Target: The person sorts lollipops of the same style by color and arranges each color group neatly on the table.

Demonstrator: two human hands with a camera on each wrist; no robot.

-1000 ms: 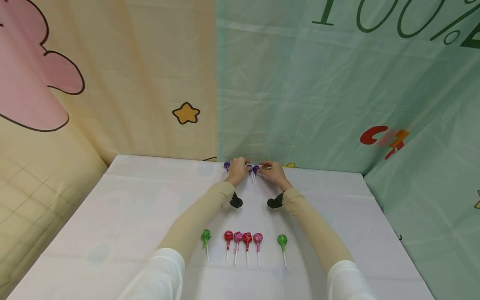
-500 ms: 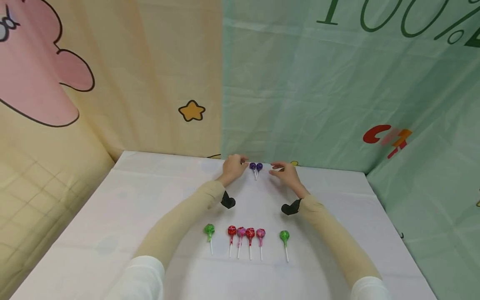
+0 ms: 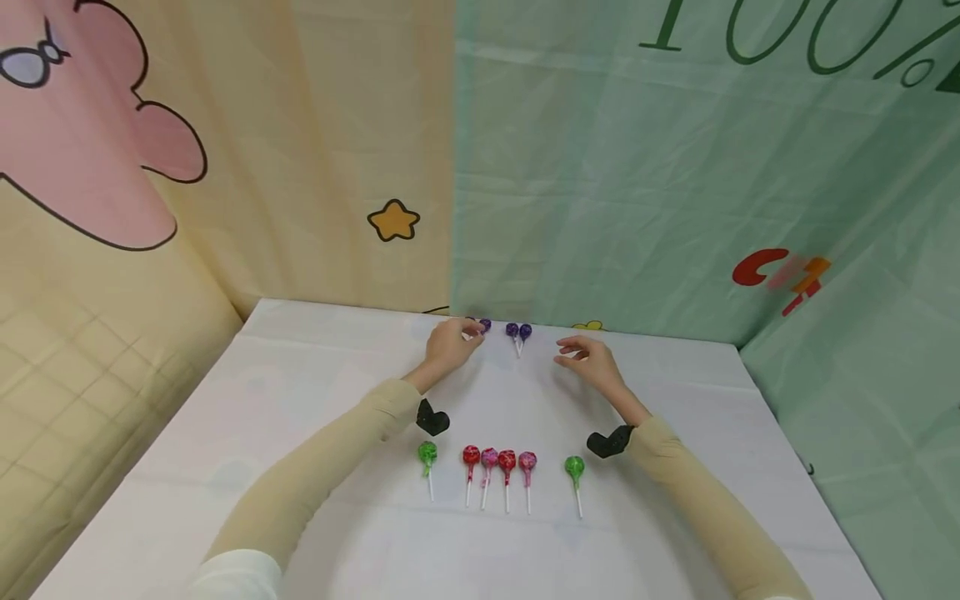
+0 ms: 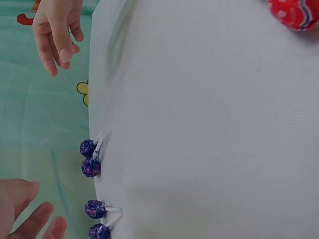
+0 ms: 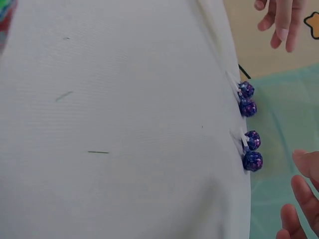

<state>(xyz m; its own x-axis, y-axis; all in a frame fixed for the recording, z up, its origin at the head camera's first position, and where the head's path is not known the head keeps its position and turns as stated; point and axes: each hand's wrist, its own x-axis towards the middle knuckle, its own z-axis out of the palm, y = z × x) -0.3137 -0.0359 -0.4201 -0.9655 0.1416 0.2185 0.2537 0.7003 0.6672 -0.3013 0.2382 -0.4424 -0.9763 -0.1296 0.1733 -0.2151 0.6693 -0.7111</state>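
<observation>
Two purple lollipops [image 3: 519,332] lie side by side at the table's back edge, their sticks converging toward the front. Just left of them is another purple pair [image 3: 485,326], partly covered by my left hand [image 3: 450,343] in the head view; both pairs show fully in the left wrist view, the second pair's lollipop [image 4: 94,209] nearest that hand. My left fingers are loosely bent and grip nothing. To the right, my right hand [image 3: 591,364] hovers apart from the lollipops, fingers relaxed and holding nothing; its fingers [image 5: 303,191] show at the right wrist view's edge.
Nearer the front, a row of red and pink lollipops [image 3: 507,461] lies on the white table [image 3: 360,533], flanked by a green lollipop [image 3: 427,452] on the left and another green lollipop [image 3: 574,467] on the right. Printed curtains [image 3: 600,208] hang behind the table.
Both hands have drawn away from the purple lollipops, left hand leftward, right hand rightward and toward the front. The right pair is now uncovered. The head view has shifted slightly.
</observation>
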